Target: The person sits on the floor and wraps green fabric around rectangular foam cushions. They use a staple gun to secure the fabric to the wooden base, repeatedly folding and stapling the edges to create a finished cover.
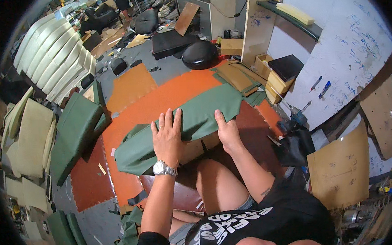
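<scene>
A long panel under a loose green leather-like cover lies across my lap, its surface creased toward the left end. My left hand, a metal watch on its wrist, rests flat on top with fingers spread. At the near right edge my right hand grips the green cover, thumb on top and fingers hidden beneath. Below that edge, between my hands, a strip of the bare tan board shows.
Orange sheeting covers the floor around me. Green padded panels lean at left, beside stacked white cushions. A cordless drill and brown board are at right. A round black cushion lies ahead.
</scene>
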The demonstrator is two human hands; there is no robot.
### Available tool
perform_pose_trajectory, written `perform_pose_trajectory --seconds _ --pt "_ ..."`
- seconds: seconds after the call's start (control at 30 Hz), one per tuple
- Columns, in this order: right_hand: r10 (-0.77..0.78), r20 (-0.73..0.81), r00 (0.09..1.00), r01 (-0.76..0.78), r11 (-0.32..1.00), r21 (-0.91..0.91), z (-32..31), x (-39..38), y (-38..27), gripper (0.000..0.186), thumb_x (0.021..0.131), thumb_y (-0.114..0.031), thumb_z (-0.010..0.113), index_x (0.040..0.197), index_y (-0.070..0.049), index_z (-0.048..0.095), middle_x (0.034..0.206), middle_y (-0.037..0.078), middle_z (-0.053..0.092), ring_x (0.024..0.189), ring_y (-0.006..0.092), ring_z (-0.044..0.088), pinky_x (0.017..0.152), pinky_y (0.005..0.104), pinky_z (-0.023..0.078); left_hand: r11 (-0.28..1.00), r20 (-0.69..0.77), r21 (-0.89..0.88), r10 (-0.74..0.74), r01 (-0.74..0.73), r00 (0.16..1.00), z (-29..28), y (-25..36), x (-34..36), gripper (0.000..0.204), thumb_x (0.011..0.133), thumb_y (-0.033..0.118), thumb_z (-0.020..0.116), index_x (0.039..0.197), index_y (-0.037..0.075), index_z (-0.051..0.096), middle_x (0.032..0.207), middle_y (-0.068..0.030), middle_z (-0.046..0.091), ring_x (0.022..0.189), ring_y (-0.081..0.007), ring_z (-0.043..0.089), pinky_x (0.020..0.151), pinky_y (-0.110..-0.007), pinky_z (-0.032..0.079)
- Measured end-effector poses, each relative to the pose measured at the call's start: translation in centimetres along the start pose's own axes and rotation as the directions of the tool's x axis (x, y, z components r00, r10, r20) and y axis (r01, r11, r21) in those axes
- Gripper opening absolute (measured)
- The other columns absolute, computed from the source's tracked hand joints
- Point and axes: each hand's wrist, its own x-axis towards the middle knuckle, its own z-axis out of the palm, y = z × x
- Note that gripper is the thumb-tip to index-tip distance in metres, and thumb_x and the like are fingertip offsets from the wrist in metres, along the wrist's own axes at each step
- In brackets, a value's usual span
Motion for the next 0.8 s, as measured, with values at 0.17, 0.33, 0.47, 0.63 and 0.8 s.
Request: perform_pose_trajectory --seconds 0.17,0.33,0.47,0.63,0.8 --pt "0.009 0.043 0.999 -0.011 0.998 0.059 -0.2 -0.2 -0.3 0.049 0.11 -0.043 0.06 0.11 0.005 0.071 0.099 0.009 0.071 0.092 0.0179 0.06 0.087 0.0388 0.05 1.0 0.005 -0.002 -0.011 0.011 1.0 -0.3 0.0 0.5 0.107 0.064 0.034 0.098 0.158 0.019 0.048 0.159 -0.0102 0.052 0.146 -0.0318 0.049 0.119 -0.061 0.039" --pt "-0.011 0.044 0.999 0.01 1.0 0.022 -1.2 -1.1 0.7 0.05 0.11 -0.045 0.059 0.108 0.004 0.072 0.095 0.007 0.07 0.089 0.0188 0.059 0.085 0.0399 0.05 1.0 0.006 0.001 0.015 -0.015 1.0 0.3 -0.1 0.0 0.106 0.066 0.033 0.098 0.158 0.018 0.048 0.16 -0.0119 0.052 0.147 -0.0334 0.049 0.119 -0.063 0.038" --pt "-0.17 0.14 0.975 0.169 0.985 0.018 -1.9 -0.3 2.3 0.056 0.111 -0.048 0.056 0.137 0.001 0.061 0.13 0.011 0.067 0.119 0.0213 0.059 0.105 0.0385 0.046 0.999 -0.016 -0.032 0.041 -0.041 0.999 0.6 -0.5 -0.2 0.101 0.071 0.033 0.095 0.159 0.018 0.047 0.162 -0.0131 0.048 0.15 -0.0343 0.046 0.12 -0.066 0.036" --pt "-0.09 0.261 0.961 0.059 0.99 0.126 -2.8 1.0 3.9 0.063 0.109 -0.052 0.059 0.144 -0.001 0.057 0.141 0.01 0.061 0.128 0.0218 0.054 0.114 0.0368 0.04 1.0 -0.007 -0.002 0.0 0.0 1.0 0.0 0.4 -0.1 0.091 0.079 0.03 0.089 0.158 0.014 0.048 0.167 -0.0141 0.043 0.151 -0.0367 0.045 0.12 -0.068 0.035" --pt "-0.165 0.255 0.953 0.11 0.97 0.215 -2.8 1.2 4.3 0.068 0.108 -0.054 0.062 0.148 0.0 0.053 0.145 0.01 0.058 0.13 0.0208 0.052 0.116 0.0371 0.038 0.946 0.004 0.293 -0.149 0.141 0.989 1.6 3.8 1.0 0.057 0.102 0.015 0.055 0.158 0.009 0.046 0.168 -0.014 0.042 0.153 -0.0375 0.043 0.119 -0.072 0.033"
